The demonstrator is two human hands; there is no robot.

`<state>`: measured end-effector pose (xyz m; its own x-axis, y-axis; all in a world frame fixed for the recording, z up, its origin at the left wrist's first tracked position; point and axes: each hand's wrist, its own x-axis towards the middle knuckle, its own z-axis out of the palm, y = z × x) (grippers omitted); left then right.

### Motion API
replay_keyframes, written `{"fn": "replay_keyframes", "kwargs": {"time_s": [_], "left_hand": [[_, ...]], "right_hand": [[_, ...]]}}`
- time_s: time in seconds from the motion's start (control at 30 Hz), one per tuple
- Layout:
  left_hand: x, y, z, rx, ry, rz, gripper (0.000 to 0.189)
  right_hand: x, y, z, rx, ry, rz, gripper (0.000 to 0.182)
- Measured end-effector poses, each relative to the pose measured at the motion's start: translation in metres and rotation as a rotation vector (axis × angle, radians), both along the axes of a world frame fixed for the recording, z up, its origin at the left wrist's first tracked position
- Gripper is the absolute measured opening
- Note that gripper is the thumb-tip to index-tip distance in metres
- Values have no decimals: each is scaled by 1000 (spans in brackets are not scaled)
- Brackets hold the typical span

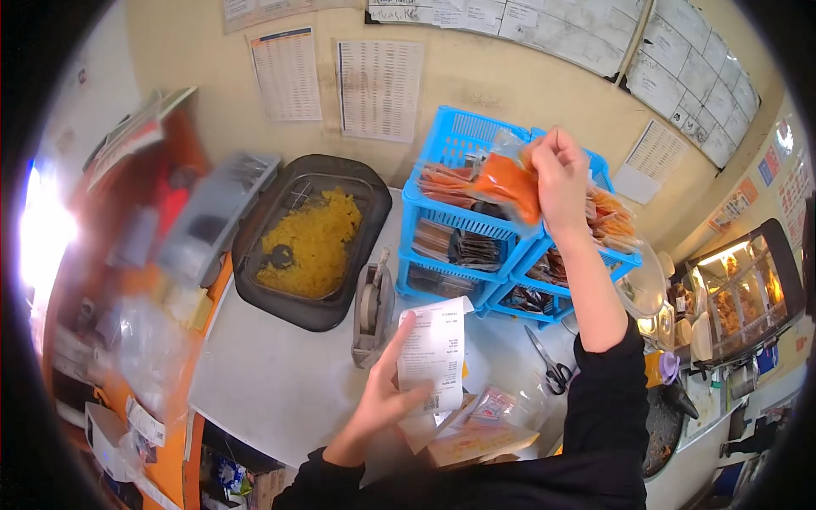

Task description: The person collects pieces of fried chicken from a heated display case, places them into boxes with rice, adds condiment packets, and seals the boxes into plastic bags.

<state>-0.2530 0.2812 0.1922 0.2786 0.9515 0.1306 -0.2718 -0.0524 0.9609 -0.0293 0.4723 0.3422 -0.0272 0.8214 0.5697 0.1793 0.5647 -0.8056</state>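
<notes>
Between the thumb and fingers of my left hand [392, 389] is a printed paper receipt [433, 350], held over the grey table. My right hand [561, 178] pinches the top of a clear plastic bag of orange sauce [508, 185]. That bag hangs over the front of the blue stacked plastic baskets [468, 217], whose tiers hold many small packets. Below the receipt lies an open cardboard box [481, 440] with pink-and-white sachets [494, 403] on it. A pair of scissors [556, 375] with black handles rests on the table near my right forearm.
A grey tape dispenser [371, 312] stands left of the receipt. Behind it sits a dark tray [248, 280] of yellow crumbly food under a clear cover. A lit glass food warmer [743, 293] is at the right, and an orange shelf [217, 296] with plastic bags at the left.
</notes>
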Motion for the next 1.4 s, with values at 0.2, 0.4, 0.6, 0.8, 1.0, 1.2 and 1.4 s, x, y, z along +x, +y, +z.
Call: {"fn": "replay_keyframes", "kwargs": {"time_s": [0.2,0.4,0.6,0.8,1.0,1.2,1.4], "left_hand": [[2,2,-1,31,14,5,87],[-3,-4,6,19,-6,-4,85],[-3,-7,6,25,4,8,85],[-5,-6,1,6,27,25,86],[-11,-6,-2,20,-11,100,91],[-10,-1,5,-4,5,135,90],[-22,-6,-1,64,48,202,91]], "right_hand": [[-25,5,-12,-89,-816,31,15],[-35,10,-18,243,-1209,-60,10],[-31,10,-18,61,-1268,23,16],[-33,9,-4,-240,-1088,215,20],[-27,18,-11,-103,-876,111,20],[-46,27,-15,238,-1313,-223,18],[-40,26,-17,361,-1611,-272,19]]}}
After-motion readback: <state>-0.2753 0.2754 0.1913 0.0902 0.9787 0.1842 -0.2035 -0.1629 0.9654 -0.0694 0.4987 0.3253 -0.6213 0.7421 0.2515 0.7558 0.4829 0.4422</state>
